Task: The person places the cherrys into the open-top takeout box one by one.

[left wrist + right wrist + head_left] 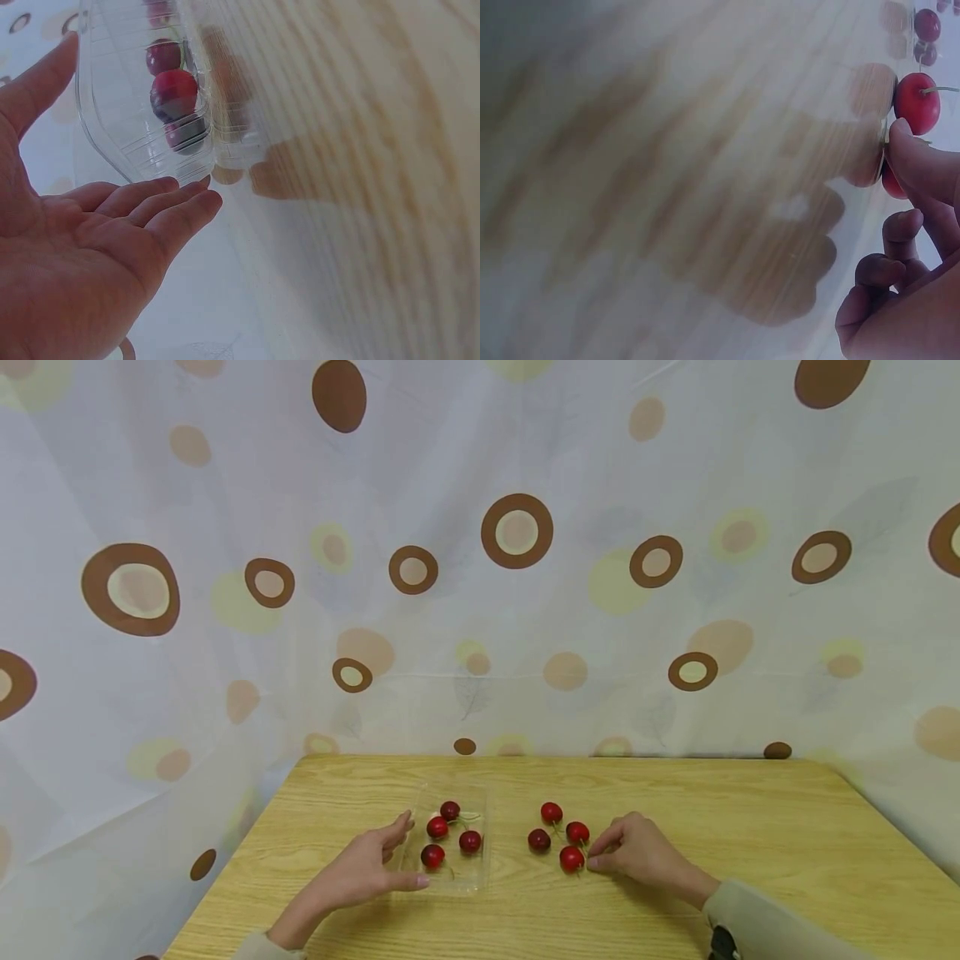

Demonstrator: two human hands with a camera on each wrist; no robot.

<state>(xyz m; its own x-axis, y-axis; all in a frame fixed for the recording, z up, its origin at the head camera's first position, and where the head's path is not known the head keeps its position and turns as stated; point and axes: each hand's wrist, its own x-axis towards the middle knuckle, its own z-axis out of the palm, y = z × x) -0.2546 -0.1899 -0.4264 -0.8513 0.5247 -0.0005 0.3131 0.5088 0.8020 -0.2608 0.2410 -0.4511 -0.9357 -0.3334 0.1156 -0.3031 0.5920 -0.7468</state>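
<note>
Bracketing the clear tray point(471, 875) and the loose cherries point(538, 840)

Your wooden surface point(757, 806) gives the tray flat footing. Your left hand point(367, 866) spreads its fingers wide at the tray's left side, not closed on it, probably to steady light plastic. Right of the tray, your right hand point(641, 852) curls thumb and forefinger beside the nearest loose cherry point(572, 859); you cannot tell whether they pinch it. Four boxed cherries point(470, 842) sit inside the tray, contained by its walls.

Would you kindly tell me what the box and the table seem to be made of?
Box: probably clear, glossy plastic, since the cherries show through its thin, ribbed walls.
Table: wood or wood-look laminate, smooth-looking; yellowish-brown grain runs across the top, but the look doesn't settle which.
</note>
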